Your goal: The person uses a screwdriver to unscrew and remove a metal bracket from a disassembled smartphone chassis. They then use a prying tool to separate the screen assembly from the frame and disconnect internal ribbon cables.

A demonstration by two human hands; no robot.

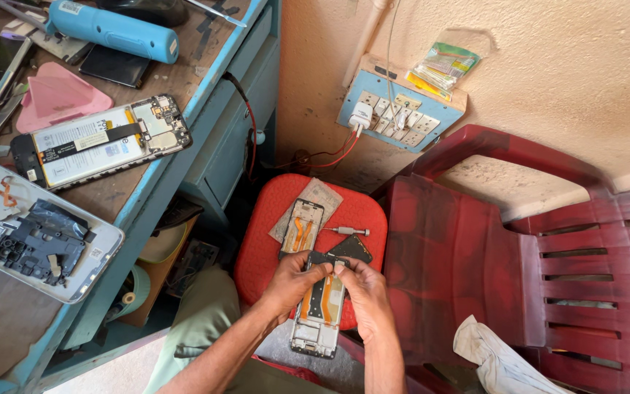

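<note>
Nearest to you, your left hand (291,281) and right hand (362,292) close around an opened phone frame (320,310) with orange flex cables running down its middle. It lies lengthwise over the near edge of the red stool (264,241). Both sets of fingertips pinch a small dark cover piece (327,259) at the frame's top end; the fingers are curled in tight, thumbs pressed against the piece.

Just beyond, on the stool seat, a second open phone frame (302,226) rests on a grey sheet (326,195), with a small screwdriver (346,231) lying to its right and a dark flat panel (353,248) just beside your fingers.

To your right stands a dark red plastic chair (490,241), and a crumpled pale cloth (494,357) lies on its seat.

To your left, the blue-edged workbench (184,138) carries a white phone back shell (30,233) holding a loose black shield part (it sits inside the shell, off-centre), then an open phone with its battery exposed (100,142), a pink triangular pry tool (56,95) and a blue cylindrical tool (114,31).

Farthest, on the wall, a blue switchboard (399,109) holds a white charger plug (361,115), and a clear packet of small parts (442,66) sits on its top edge.
</note>
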